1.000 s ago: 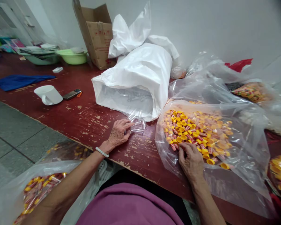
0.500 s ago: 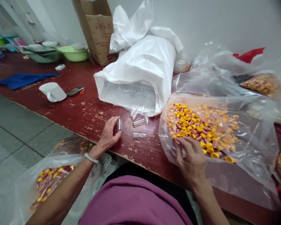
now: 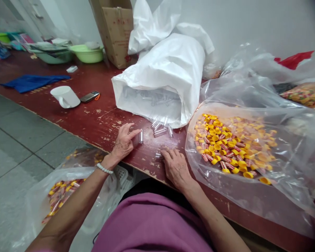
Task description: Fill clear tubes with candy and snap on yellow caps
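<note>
My left hand (image 3: 124, 142) is beside a clear plastic tube (image 3: 141, 136) on the red table, its fingers apart and the index fingertip at the tube's upper part. My right hand (image 3: 175, 165) lies palm down, fingers bent over the right end of another clear tube (image 3: 158, 155); its thumb is hidden. Several more clear tubes (image 3: 160, 131) lie before the mouth of a white sack (image 3: 170, 66), with more inside. At the right, an open clear plastic bag (image 3: 291, 168) holds many small yellow-ended pieces (image 3: 225, 140) with red patterned wraps.
A white mug (image 3: 65, 97), a phone (image 3: 89, 97) and a blue cloth (image 3: 34, 82) lie on the table (image 3: 99, 115) to the left. Behind stand green basins (image 3: 88, 54) and a cardboard box (image 3: 118, 35). Below the left edge hangs another bag of yellow-and-red pieces (image 3: 60, 196).
My right hand has left the bag of yellow pieces and come left onto a tube. My left hand remains by its tube, index finger now stretched toward it. The view has shifted slightly.
</note>
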`<state>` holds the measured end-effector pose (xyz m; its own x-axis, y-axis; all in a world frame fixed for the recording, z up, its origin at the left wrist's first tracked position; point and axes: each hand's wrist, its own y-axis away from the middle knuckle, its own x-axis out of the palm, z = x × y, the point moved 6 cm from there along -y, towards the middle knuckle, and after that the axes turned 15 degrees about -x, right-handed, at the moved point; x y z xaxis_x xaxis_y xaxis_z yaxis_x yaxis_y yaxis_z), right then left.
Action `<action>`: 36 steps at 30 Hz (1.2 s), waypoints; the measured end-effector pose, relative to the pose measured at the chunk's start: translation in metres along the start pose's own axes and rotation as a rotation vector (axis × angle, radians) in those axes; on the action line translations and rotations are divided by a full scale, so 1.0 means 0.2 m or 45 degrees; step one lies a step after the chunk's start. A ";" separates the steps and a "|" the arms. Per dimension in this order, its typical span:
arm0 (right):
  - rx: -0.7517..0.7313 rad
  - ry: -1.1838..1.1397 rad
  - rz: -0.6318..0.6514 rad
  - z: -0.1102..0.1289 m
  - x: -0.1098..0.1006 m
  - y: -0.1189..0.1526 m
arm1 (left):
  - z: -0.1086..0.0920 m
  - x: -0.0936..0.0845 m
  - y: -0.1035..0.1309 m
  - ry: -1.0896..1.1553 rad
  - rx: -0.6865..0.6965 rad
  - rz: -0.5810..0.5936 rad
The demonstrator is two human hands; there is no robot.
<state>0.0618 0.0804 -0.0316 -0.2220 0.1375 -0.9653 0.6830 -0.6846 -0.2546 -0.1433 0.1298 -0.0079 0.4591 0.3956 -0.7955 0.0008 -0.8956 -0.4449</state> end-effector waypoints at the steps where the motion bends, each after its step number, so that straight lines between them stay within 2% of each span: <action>1: 0.005 -0.007 0.014 0.00 -0.01 -0.01 | -0.01 0.00 -0.01 -0.030 0.007 0.009; 3: 0.021 -0.027 0.023 -0.01 -0.02 -0.02 | -0.02 -0.01 -0.05 -0.065 -0.090 -0.015; 6: 0.043 -0.072 -0.008 -0.02 -0.02 -0.03 | -0.03 0.00 -0.08 -0.159 -0.347 -0.018; 12: 0.111 -0.112 -0.118 -0.06 -0.03 -0.05 | -0.11 0.13 -0.10 -0.364 -0.586 0.269; 16: 0.209 0.022 -0.146 -0.13 -0.07 -0.21 | -0.14 0.18 -0.14 -0.309 -0.624 0.425; 21: 0.238 0.146 0.000 -0.25 -0.06 -0.43 | -0.08 0.15 -0.16 -0.187 -0.686 0.490; 24: 0.165 0.129 0.086 -0.28 -0.02 -0.46 | -0.03 0.12 -0.14 0.197 -0.747 0.504; 27: 0.068 0.087 0.014 -0.25 -0.03 -0.42 | 0.00 0.14 -0.09 0.809 -0.929 0.672; 31: -0.075 0.063 -0.245 -0.15 -0.10 -0.35 | -0.08 0.22 -0.03 1.444 -1.117 1.077; 34: -0.204 0.026 -0.357 -0.08 -0.14 -0.32 | -0.18 0.28 0.02 1.792 -1.114 1.414; 36: -0.250 -0.060 -0.379 -0.06 -0.16 -0.30 | -0.24 0.30 0.06 1.931 -1.061 1.578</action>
<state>0.0367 0.1265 0.0148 -0.4601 0.2741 -0.8445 0.7031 -0.4683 -0.5350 -0.0724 0.1330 -0.0417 0.7116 -0.3713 0.5964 -0.6908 -0.5242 0.4979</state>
